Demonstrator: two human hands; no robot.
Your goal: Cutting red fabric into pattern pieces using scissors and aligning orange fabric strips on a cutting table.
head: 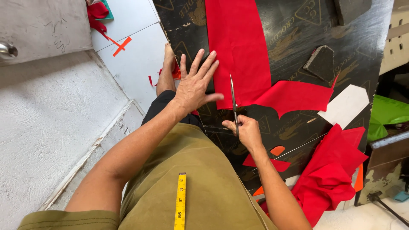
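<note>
My left hand [194,83] lies flat with fingers spread, pressing the left edge of a long red cloth [240,47] against a dark printed board [298,25]. My right hand [247,130] grips the handles of metal scissors [233,100]. Their blades point away from me and sit in the cloth's near edge, just right of my left hand. To the right, the red cloth spreads into a wider cut piece [298,96].
A crumpled red cloth pile [330,170] lies at the lower right, with a white paper shape [345,104] and a dark pattern piece [319,61] on the board. A yellow tape measure [180,200] hangs at my chest. Red scraps [121,44] lie on the white floor. Green fabric [385,115] sits at right.
</note>
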